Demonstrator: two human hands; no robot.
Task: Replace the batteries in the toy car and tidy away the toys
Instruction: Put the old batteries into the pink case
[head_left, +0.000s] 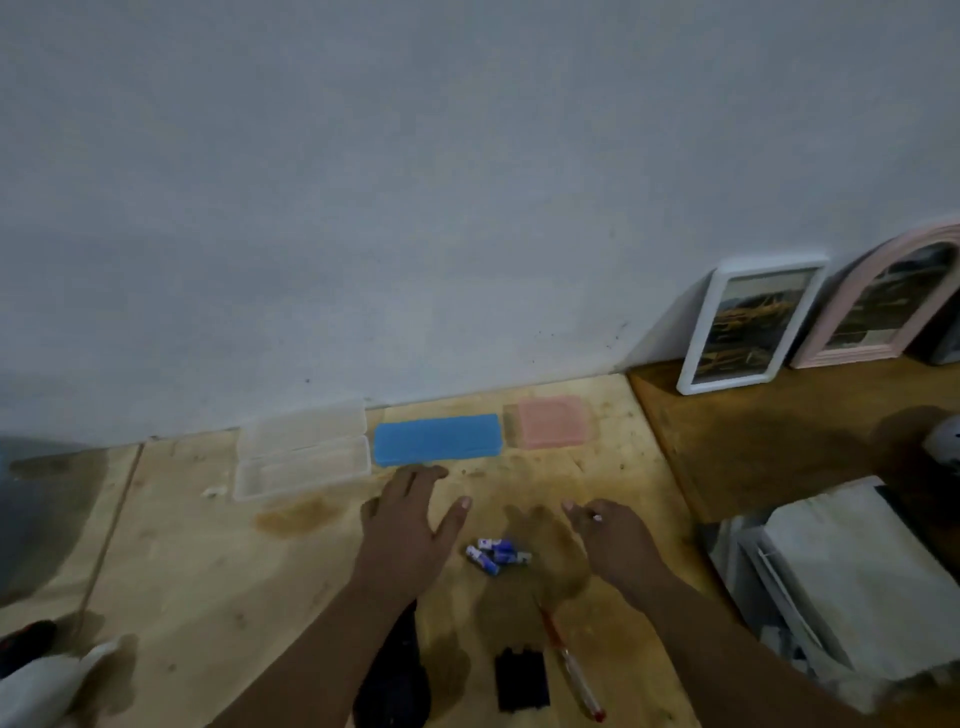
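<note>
Several small blue-and-white batteries (496, 555) lie in a heap on the wooden table (218, 561). My left hand (408, 525) hovers palm down just left of them, fingers spread, reaching toward a closed blue case (437, 439). My right hand (613, 538) floats to the right of the batteries with fingers loosely curled and nothing in it. A black battery cover (521, 678) lies near the front edge beside a screwdriver (574, 670) with a red and clear handle. A dark object (397, 680), partly hidden under my left forearm, may be the toy car.
An open clear case (304, 449) and a pink case (550, 421) lie by the wall on either side of the blue one. Two framed mirrors (748, 325) lean on the wall at right. A white box (862, 566) stands beyond the right edge.
</note>
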